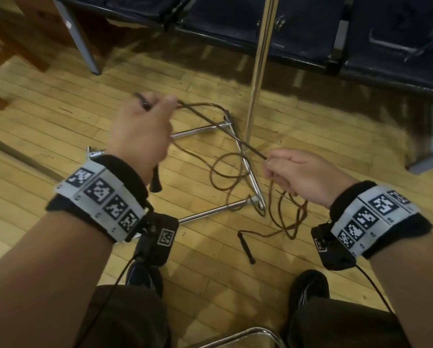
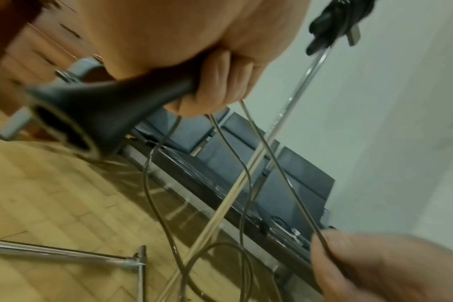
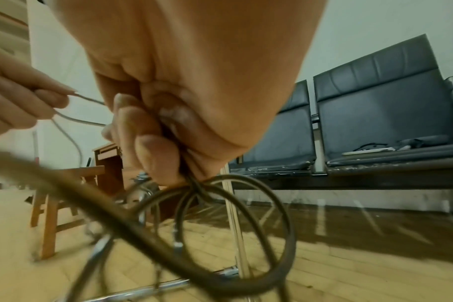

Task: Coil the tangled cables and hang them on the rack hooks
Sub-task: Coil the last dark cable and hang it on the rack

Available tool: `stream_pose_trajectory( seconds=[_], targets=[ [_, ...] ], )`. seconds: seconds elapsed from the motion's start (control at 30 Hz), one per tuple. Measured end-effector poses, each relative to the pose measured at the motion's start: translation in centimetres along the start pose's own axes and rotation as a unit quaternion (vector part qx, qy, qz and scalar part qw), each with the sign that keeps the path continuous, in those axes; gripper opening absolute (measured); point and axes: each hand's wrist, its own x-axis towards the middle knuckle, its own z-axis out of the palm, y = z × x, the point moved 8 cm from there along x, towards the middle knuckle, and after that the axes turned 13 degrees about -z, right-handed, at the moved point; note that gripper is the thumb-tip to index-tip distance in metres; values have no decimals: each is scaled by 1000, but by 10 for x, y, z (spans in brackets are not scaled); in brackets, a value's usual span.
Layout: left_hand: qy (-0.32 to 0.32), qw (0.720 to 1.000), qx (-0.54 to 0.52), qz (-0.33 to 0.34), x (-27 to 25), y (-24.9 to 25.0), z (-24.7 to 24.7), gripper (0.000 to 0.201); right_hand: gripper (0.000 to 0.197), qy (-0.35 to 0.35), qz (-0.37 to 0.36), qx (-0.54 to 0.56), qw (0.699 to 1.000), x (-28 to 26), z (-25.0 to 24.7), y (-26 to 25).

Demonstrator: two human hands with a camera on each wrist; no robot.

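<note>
A: What are the hands doing?

B: Both grip the cable (image 1: pixel 210 119). The left hand (image 1: pixel 140 129) has its fingers curled round the cable and a black plug (image 2: pixel 96 114) at one end; in the head view it sits at about 10 o'clock. The right hand (image 1: pixel 303 177), at about 3 o'clock, pinches the cable between thumb and fingers and also has loops gathered under its curled fingers, as the right wrist view shows.

A: And the stretch between them?

B: It runs straight and taut from the left hand down to the right, crossing in front of the rack pole (image 1: pixel 260 64).

A: Where is the rest of the cable?

B: Slack loops hang from both hands and lie on the wooden floor (image 1: pixel 59 121) over the chrome rack base (image 1: pixel 248 169). A second dark plug (image 1: pixel 245 244) lies on the floor at about 6 o'clock from the right hand, clear of the base.

A: Can you see the hooks?

B: Only in the left wrist view: something black hangs near the top of the pole (image 2: pixel 341 22), too blurred to tell apart.

A: Anything else around?

B: Dark seats (image 1: pixel 311 28) stand behind the pole at 12 o'clock, and a wooden surface (image 1: pixel 17 33) stands at far 10 o'clock. Both wrists wear bands with black and white markers (image 1: pixel 102 202).
</note>
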Motion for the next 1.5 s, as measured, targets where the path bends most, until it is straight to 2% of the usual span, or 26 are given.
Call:
stream_pose_trajectory(
  seconds=[0.03,0.1,0.17,0.2,0.3,0.4,0.47,0.5,0.57,0.63,0.73,0.8,0.87,0.9,0.93,0.97,1.03,1.07,1.13,1.17,1.2,1.23,1.33,1.4,1.5],
  targets=[
    [39,999,1,1,3,-1,-11,20,34,-1,8,-8,1000,0,0,5],
    [119,987,106,14,9,-7,-23,23,33,-1,16,-47,999,0,0,10],
    [138,967,216,14,13,-14,-21,18,33,-7,20,-95,995,1,1,8],
    [112,963,244,-1,14,-19,-15,15,33,-9,22,-111,994,1,2,6],
    [-23,954,299,-9,2,-30,17,32,31,-14,12,-110,994,2,7,-2],
    [-184,904,384,40,-28,-35,68,24,32,-24,-7,-84,996,5,18,-13],
    [-218,887,404,49,-36,-33,81,14,30,-14,-32,-48,998,8,21,-22],
    [-217,887,403,57,-36,-29,82,20,29,-3,-41,-15,999,9,20,-25],
    [-203,900,379,73,-32,-22,77,28,28,15,-47,28,998,8,17,-27],
    [-166,932,315,73,-25,-12,63,27,29,18,-39,13,999,8,14,-22],
    [-49,987,153,31,-5,-3,19,26,31,-19,15,-62,998,5,14,0],
    [30,995,94,9,5,-3,-6,28,31,-37,48,-98,993,2,13,15],
    [85,986,145,-3,10,-8,-17,24,32,-34,57,-119,991,1,10,20],
    [91,978,187,-10,10,-10,-16,17,33,-28,54,-130,990,1,9,19],
    [80,972,222,-19,9,-14,-12,13,34,-23,48,-138,989,1,8,16],
    [51,968,246,-20,6,-17,-3,17,34,-17,39,-139,989,2,7,12],
    [-42,954,297,12,-6,-21,24,38,31,-9,21,-125,992,4,9,4],
    [-98,938,331,29,-15,-24,41,41,29,-12,14,-114,993,5,12,0],
    [-200,888,411,52,-35,-33,74,24,26,-25,0,-96,995,7,21,-7],
    [-228,868,438,56,-40,-37,84,17,26,-30,-7,-94,995,8,24,-10],
    [-237,856,455,61,-43,-38,90,19,25,-29,-14,-92,995,9,25,-12],
    [-230,856,459,67,-42,-37,91,23,24,-20,-21,-84,996,9,23,-14],
    [-193,886,411,95,-36,-21,82,36,18,13,-34,-47,998,8,16,-15],
    [-191,914,344,98,-35,-12,75,36,13,8,-26,-82,996,9,15,-9],
    [-205,948,223,94,-37,-3,68,37,12,1,24,-144,989,9,14,10]
  ],
)
